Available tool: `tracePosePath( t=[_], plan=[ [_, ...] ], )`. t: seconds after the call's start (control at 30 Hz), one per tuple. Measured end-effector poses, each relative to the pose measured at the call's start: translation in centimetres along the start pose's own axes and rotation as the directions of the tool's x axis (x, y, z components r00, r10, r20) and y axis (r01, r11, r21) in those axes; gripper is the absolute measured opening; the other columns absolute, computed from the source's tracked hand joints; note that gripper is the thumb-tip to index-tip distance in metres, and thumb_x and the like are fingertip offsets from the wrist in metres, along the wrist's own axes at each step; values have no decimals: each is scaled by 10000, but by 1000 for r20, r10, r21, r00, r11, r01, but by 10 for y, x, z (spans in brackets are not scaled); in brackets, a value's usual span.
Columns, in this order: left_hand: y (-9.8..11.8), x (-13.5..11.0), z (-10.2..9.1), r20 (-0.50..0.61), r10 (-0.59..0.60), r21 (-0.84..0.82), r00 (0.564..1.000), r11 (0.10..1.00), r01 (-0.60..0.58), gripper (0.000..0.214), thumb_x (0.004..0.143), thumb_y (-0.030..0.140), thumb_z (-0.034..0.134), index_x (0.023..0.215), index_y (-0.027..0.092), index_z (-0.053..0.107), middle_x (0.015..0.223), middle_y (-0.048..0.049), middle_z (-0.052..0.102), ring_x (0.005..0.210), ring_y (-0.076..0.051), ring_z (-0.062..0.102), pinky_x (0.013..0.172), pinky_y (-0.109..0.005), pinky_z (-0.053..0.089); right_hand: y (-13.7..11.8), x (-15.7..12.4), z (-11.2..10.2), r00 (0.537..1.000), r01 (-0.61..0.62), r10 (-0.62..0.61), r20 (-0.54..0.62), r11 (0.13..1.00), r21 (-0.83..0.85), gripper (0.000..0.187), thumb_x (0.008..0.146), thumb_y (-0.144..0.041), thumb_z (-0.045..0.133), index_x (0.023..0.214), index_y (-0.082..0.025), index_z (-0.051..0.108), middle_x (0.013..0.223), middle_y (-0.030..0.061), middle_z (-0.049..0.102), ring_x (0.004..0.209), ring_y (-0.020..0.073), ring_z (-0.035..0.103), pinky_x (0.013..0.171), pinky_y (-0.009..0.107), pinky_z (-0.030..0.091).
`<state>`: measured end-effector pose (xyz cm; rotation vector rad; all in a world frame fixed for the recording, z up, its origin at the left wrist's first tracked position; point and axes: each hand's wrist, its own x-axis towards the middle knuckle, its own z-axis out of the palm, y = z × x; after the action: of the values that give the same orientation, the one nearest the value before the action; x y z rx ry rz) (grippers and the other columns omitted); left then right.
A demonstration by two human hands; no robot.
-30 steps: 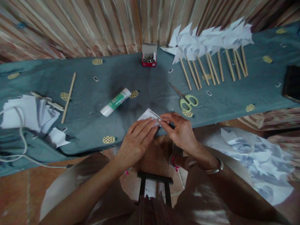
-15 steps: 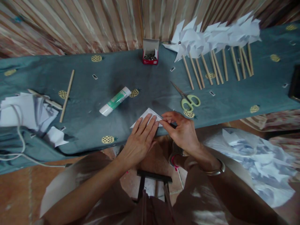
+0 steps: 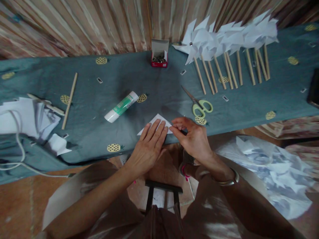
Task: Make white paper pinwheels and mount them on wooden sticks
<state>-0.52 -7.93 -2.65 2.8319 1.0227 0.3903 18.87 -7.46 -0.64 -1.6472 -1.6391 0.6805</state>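
Note:
A white sheet of paper (image 3: 158,117), folded into a triangle, lies near the front edge of the cloth-covered table. My left hand (image 3: 151,141) rests flat on it, fingers stretched out over its middle. At the paper's right corner, my right hand (image 3: 193,136) pinches the edge between thumb and fingers. Just beyond the right hand lie scissors (image 3: 201,108) with green handles, their blades pointing away to the left. A glue stick (image 3: 121,107) with a green label lies on its side beyond and left of the paper.
Paper pinwheels (image 3: 206,41) on wooden sticks lie at the back right. A small red box (image 3: 159,63) of metal pins stands open near the curtain. A loose stick (image 3: 69,101), a paper stack (image 3: 21,114) and a white cable (image 3: 21,146) are leftward. A bag of paper pieces (image 3: 274,176) sits lower right.
The paper's fold now lies flatter, with the gap along its upper right edge closed. Both hands keep nearly the same place; the view has shifted slightly.

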Motion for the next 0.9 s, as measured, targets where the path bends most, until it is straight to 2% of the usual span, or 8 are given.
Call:
tracePosePath(
  t=[0.37, 0.53, 0.7, 0.9],
  plan=[
    [-1, 0, 2, 8, 1, -6, 1000, 1000, -1, 671, 963, 303, 529, 1514, 20, 272, 1569, -246, 376, 1528, -341, 185, 1224, -554, 276, 0, 0, 1, 1000, 14, -15, -9, 1000, -14, 96, 837, -194, 691, 933, -191, 692, 795, 27, 748, 743, 179, 701, 736, 311, 554],
    [-1, 0, 1, 20, 7, 9, 1000, 1000, -7, 678, 950, 299, 552, 1500, 3, 291, 1563, -254, 379, 1527, -347, 184, 1227, -550, 273, 0, -2, 1, 994, 110, -110, 0, 989, -95, 97, 867, -219, 674, 959, -189, 681, 809, 29, 739, 749, 184, 688, 742, 321, 555],
    [0, 1, 1, 31, 3, 24, 999, 1000, -4, 670, 941, 272, 562, 1494, -2, 300, 1561, -255, 381, 1520, -348, 213, 1228, -542, 277, 3, -5, 2, 970, 230, -242, -30, 949, -214, 225, 889, -295, 671, 1070, -161, 666, 903, 73, 745, 860, 229, 691, 815, 371, 562],
    [1, 2, 1, 21, 8, 58, 1000, 998, -9, 650, 933, 266, 585, 1472, -4, 341, 1548, -253, 405, 1491, -370, 289, 1212, -542, 310, 2, -7, 5, 960, 260, -277, -43, 936, -236, 299, 907, -345, 649, 1138, -155, 637, 1038, 111, 743, 982, 263, 676, 887, 419, 554]
  ],
)
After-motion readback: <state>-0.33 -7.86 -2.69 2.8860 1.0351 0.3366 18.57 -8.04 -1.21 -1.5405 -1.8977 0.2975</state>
